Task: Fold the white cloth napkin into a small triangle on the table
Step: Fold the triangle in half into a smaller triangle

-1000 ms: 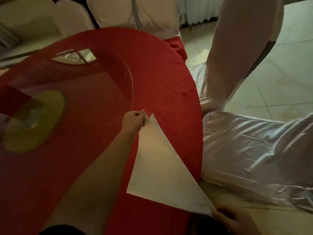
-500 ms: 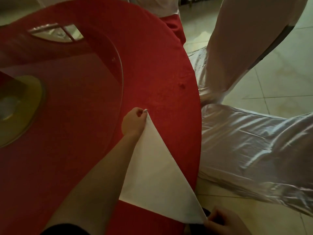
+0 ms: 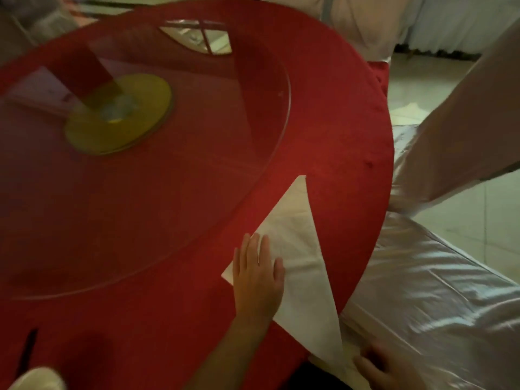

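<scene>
White cloth napkin (image 3: pixel 298 249), already a long flat triangle, is lying on the round table under a red tablecloth (image 3: pixel 168 220), at about 4 o'clock of the table top. Its far tip is pointing toward 12 o'clock, just beside the rim of the round clear glass turntable (image 3: pixel 197 136); its near tip is hanging past the table edge at 5 o'clock.

Left hand (image 3: pixel 257 280) is lying palm down on the napkin's 9 o'clock corner, fingers (image 3: pixel 254 249) released and spread flat, pinning the cloth rather than gripping it.

Right hand (image 3: pixel 385 370) is sitting at the overhanging near tip, off the table edge. It is blurred; the fingers seem to be touching the tip, but a true pinch cannot be told.

Judgement: the step in hand is smoothing this fold and setting up the next halving.

Doing it well:
- Left palm should be holding the cloth steady so it is not sliding on the tablecloth.
- The near tip wants carrying up toward 12 o'clock to meet the far tip, edge on edge, before any pressing.
- Crease only after the tips are matching; run the flat hand outward from the fold.
- Risk: the overhanging part is dragging the napkin toward the white satin-covered chair (image 3: pixel 436 305) at 4 o'clock.
</scene>
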The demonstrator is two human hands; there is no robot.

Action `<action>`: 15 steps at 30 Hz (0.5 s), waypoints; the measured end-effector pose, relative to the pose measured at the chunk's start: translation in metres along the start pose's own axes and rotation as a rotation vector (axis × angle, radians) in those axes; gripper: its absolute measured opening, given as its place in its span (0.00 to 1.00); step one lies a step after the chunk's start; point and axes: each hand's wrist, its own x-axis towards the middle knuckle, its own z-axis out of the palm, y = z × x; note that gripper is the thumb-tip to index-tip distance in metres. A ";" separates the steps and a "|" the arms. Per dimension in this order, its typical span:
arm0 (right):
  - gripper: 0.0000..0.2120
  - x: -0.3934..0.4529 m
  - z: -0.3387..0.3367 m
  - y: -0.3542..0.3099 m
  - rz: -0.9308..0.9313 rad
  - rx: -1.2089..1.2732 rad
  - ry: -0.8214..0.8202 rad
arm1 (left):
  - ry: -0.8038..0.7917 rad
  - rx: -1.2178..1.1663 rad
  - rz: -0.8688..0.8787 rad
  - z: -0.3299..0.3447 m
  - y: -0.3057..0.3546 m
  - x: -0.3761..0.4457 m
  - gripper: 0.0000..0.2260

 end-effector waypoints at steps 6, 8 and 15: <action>0.08 0.030 -0.010 -0.069 -0.444 -0.031 -0.078 | -0.094 0.085 -0.202 0.006 -0.007 -0.036 0.32; 0.18 0.058 0.000 -0.104 -0.619 -0.155 -0.115 | -0.156 0.096 -0.233 0.009 -0.005 -0.035 0.34; 0.29 0.155 0.053 -0.162 -0.973 -0.680 -0.194 | -0.231 0.231 -0.196 0.023 -0.007 -0.034 0.35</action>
